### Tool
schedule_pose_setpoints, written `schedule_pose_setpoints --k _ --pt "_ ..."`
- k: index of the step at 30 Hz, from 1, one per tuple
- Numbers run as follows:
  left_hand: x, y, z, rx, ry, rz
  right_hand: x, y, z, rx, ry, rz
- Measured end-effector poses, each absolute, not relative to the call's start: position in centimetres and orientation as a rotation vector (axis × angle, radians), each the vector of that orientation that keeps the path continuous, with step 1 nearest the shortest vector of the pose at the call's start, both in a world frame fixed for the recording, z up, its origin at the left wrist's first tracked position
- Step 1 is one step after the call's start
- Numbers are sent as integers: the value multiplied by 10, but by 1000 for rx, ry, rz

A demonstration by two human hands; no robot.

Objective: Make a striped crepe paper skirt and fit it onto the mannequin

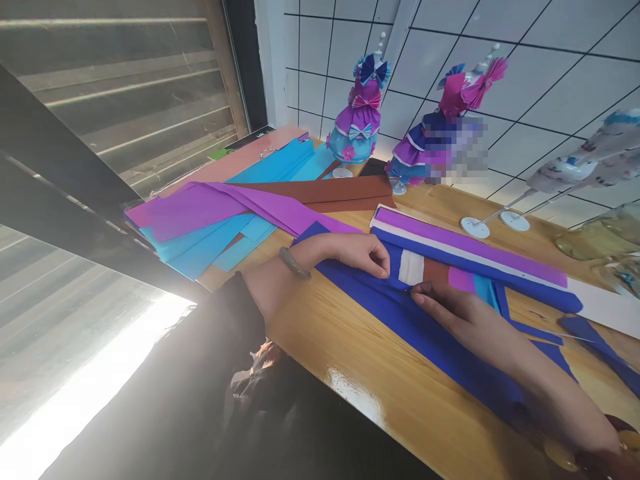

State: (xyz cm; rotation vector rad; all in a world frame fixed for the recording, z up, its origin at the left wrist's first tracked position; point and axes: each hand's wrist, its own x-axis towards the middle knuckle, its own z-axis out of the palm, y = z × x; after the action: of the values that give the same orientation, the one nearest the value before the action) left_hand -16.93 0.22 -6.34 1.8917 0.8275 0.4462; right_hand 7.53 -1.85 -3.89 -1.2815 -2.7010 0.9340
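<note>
A long dark blue crepe paper strip [440, 340] lies slantwise along the table, its near end under my right forearm. My left hand [357, 252], with a bracelet [295, 263] on its wrist, is closed in a pinch at the strip's far edge. Just to the right, my right hand [447, 305] pinches the same edge between thumb and fingers. What exactly sits between the fingertips is partly hidden. Close behind my hands are small pieces in white [411, 268], brown [437, 273], purple [461, 279] and light blue.
Purple and dark blue rolls [470, 250] lie behind my hands. Purple sheets [200, 207], light blue sheets [275, 167] and brown sheets [345, 193] overlap at the left. Two dressed mannequins [363, 123] stand by the tiled wall. White stands [475, 227] and glass jars [600, 233] are at the right.
</note>
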Motion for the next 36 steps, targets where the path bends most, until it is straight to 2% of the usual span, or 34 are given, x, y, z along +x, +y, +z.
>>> schedule_pose_setpoints --k 36 --pt "-170 6 -70 1847 875 436 76 -24 -45 -1326 -2580 912"
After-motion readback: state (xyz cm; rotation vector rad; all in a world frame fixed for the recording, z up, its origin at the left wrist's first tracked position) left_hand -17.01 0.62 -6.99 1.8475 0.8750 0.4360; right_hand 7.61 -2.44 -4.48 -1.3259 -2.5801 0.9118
